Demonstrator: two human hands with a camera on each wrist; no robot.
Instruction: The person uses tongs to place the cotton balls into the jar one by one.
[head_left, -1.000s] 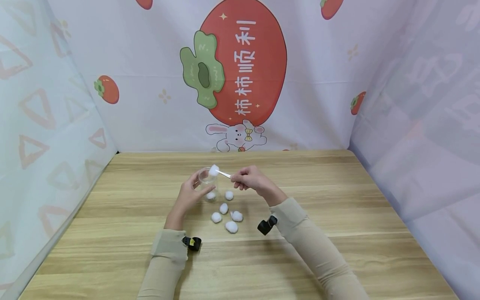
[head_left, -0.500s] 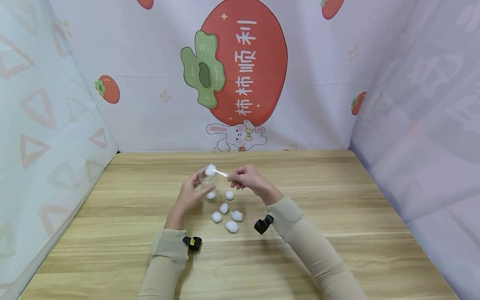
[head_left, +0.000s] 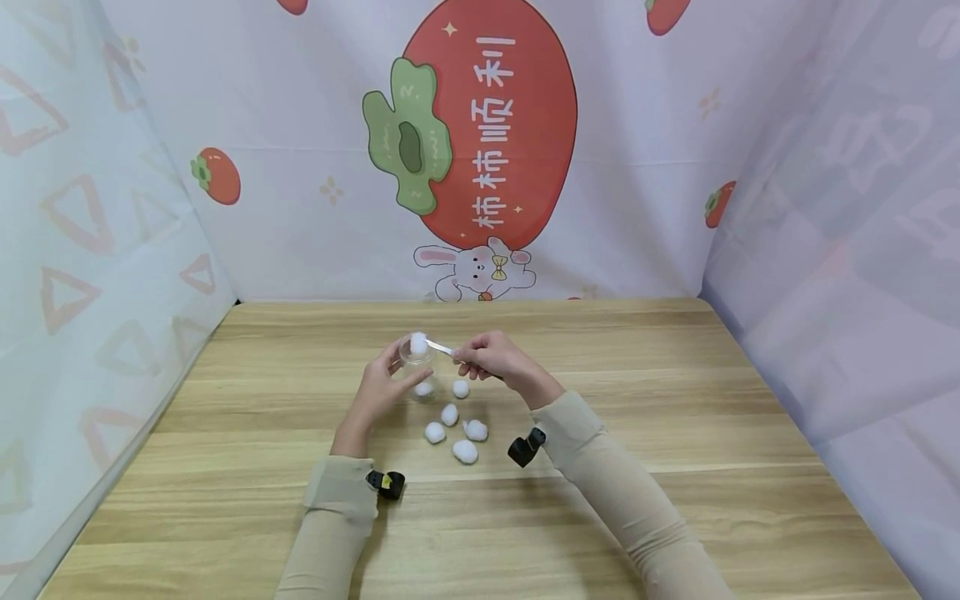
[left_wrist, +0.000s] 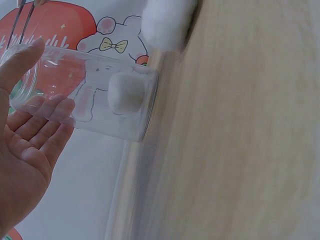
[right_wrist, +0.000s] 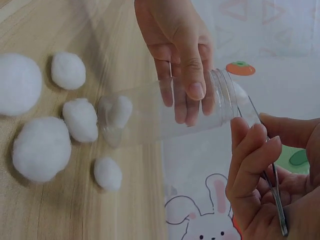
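I'm viewing the left arm reaching up from lower left of the head frame; left hand (head_left: 381, 385) is wrapping the clear jar (head_left: 418, 371), thumb on one side, fingers opposite. Jar is standing mouth-up on the table (head_left: 600, 517), just left of center. Right arm is angling in from lower right, wrist bending left; right hand (head_left: 495, 357) is pinching the tweezers (head_left: 441, 347). Tips are holding a cotton ball (head_left: 418, 343) at the jar mouth; can't tell if it's past the rim. Another ball (head_left: 423, 389) is lying at jar bottom, five loose balls (head_left: 465, 452) sitting below center.
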